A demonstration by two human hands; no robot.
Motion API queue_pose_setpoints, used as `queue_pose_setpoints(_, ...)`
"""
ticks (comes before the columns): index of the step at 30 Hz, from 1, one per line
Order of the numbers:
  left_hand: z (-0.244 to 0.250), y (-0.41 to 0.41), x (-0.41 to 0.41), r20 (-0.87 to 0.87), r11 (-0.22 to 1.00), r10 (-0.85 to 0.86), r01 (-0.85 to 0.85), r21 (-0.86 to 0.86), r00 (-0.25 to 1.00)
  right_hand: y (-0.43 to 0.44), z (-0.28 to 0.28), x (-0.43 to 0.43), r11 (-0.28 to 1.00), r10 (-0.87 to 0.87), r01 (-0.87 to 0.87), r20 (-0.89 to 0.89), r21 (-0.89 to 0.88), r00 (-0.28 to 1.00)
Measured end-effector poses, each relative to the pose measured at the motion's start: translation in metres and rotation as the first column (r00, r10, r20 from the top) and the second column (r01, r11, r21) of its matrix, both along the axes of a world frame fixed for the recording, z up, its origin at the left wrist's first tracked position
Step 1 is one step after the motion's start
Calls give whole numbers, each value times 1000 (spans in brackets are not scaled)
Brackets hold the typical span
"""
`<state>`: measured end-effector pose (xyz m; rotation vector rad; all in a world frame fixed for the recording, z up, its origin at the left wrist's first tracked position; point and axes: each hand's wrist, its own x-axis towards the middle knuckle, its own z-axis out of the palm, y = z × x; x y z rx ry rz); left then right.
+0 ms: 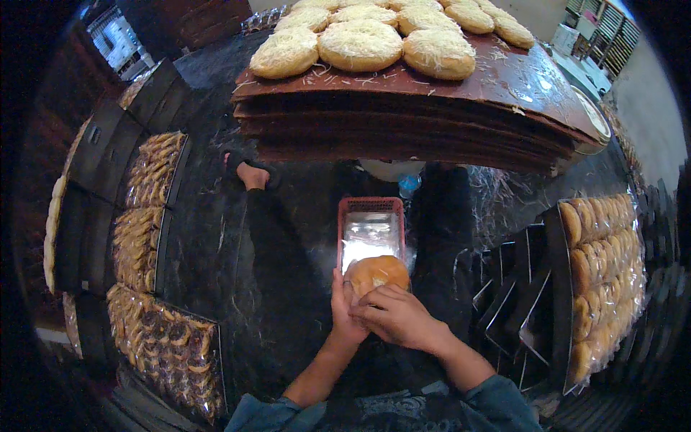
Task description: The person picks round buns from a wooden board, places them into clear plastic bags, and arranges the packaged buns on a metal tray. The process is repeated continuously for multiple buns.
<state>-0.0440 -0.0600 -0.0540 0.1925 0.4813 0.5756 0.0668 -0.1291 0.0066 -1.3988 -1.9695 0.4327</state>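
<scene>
A round bread bun (379,271) with pale shreds on top is between my two hands, low in the middle. My left hand (347,318) holds it from the left and below. My right hand (397,316) lies over its near edge, fingers bent; clear plastic seems to be at the fingers, but is hard to make out. Just beyond the bun is a red plastic basket (341,227) with clear plastic bags (372,229) in it. Farther off, buns topped with grated cheese (360,46) rest on a stack of brown boards (378,89).
Trays of plastic-wrapped pastries (162,345) line the left side. On the right, wrapped buns (604,281) fill a dark tray (564,302) beside more dark trays. A blue-capped bottle or cup (409,185) and a round pale container (388,170) stand under the boards' edge.
</scene>
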Motion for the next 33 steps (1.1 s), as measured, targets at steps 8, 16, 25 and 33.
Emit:
queue_pose_setpoints(8,-9,2,-2,14,991,129,-129,-23,992,-28,-11,-17,947,-230,192,-125,-257,965)
queue_pose_setpoints(16,0,0,-3,-11,964,253,-251,89,967,-22,-15,-28,933,-248,195,-149,-302,957)
queue_pose_setpoints(25,0,-3,-3,-14,923,306,-293,249,952,-20,-21,-30,905,-288,210,-168,-371,943)
queue_pose_setpoints(33,-6,-9,-6,-96,954,261,-241,181,961,-21,-27,-26,929,-124,94,-62,-357,990)
